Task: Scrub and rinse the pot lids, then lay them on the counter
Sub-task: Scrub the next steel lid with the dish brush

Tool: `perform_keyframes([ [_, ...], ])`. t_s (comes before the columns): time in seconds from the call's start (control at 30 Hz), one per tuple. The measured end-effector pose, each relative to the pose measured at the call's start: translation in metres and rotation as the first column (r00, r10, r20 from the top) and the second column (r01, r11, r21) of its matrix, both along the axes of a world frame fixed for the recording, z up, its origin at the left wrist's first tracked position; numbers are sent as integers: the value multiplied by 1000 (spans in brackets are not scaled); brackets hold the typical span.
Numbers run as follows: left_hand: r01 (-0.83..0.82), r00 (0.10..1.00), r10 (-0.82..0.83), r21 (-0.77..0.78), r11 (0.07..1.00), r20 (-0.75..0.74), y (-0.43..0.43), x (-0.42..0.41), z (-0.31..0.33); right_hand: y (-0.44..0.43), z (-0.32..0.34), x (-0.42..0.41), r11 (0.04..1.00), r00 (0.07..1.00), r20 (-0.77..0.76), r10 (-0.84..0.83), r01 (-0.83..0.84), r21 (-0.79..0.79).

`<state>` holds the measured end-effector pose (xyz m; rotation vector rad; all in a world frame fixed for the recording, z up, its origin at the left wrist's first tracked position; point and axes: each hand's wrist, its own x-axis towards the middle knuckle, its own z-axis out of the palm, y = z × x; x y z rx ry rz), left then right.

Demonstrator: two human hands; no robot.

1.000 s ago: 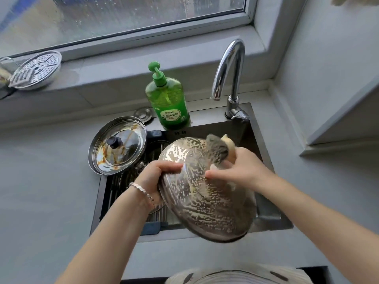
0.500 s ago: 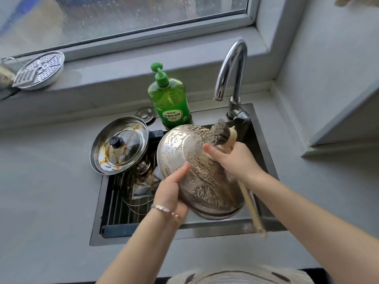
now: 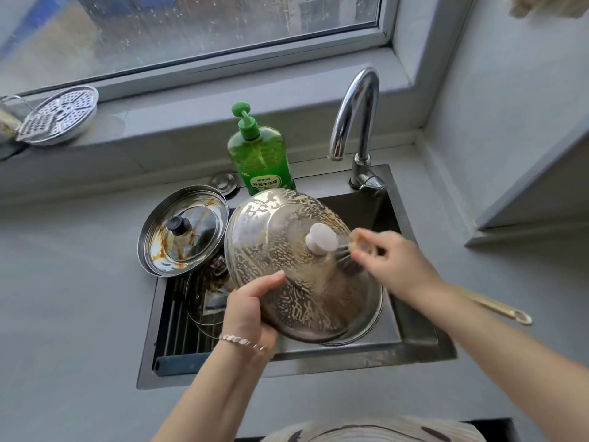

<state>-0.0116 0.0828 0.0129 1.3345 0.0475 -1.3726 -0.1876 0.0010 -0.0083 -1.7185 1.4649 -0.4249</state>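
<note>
Steel pot lid (image 3: 280, 256), foamy with suds and topped by a pale knob (image 3: 321, 240), is tilted above the sink (image 3: 414, 339) and hides much of the basin beneath it. The left hand (image 3: 251, 304) grips its lower left rim, thumb on top and fingers out of sight underneath. The right hand (image 3: 398, 263) is motion-blurred; its fingers curl round a brush (image 3: 345, 250) whose dark bristles press on the lid just beside the knob. Most of the brush handle (image 3: 497, 306) is hidden behind the wrist and forearm, and only its golden looped end shows past the arm. Below the lid's lower edge a second metal rim peeks out; I cannot tell whether it is a pot or another lid. In the sink's left part a ribbed rack (image 3: 178, 314) carries a glass lid (image 3: 207, 301), half covered by the steel one and the left hand. A stained lid (image 3: 204, 224), black-knobbed, rests on the sink's rear left corner, overlapping the bench (image 3: 70, 298). A green soap bottle (image 3: 259, 154) stands behind the sink, left of the tap (image 3: 357, 113).
</note>
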Motion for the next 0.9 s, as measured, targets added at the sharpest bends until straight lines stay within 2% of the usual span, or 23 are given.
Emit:
perform_keyframes([
  [0.07,40,999,-40,-27,999,21,3,0,2,-13,-1,-8,994,993,50,-106,105,26],
  [0.17,64,998,-64,-44,997,-7,1,7,3,0,4,-2,995,996,56,71,-67,-70],
  [0.23,71,997,-73,-64,995,-25,0,11,6,4,1,-5,994,991,93,96,-91,-61],
  [0.33,41,998,-45,-95,995,-40,0,15,8,-19,-16,-21,989,987,53,-151,150,15],
  [0.4,-30,997,22,-116,993,-73,-4,17,10,-18,-17,-23,966,960,109,-257,250,71],
  [0.43,-78,993,67,-122,989,-94,-7,18,11,-9,-16,-19,969,956,160,-244,236,69],
  [0.57,-206,968,186,-109,972,-170,-15,19,11,44,-6,4,997,957,291,-6,29,-74],
  [0.73,-253,956,244,-41,966,-160,-21,12,13,10,-8,2,978,958,232,-167,192,-87],
  [0.8,-273,950,266,-24,962,-162,-25,7,12,22,-6,12,974,970,217,-109,148,-172],
  [0.9,-257,955,257,16,966,-147,-27,2,8,62,-6,30,940,971,222,85,-4,-341],
])
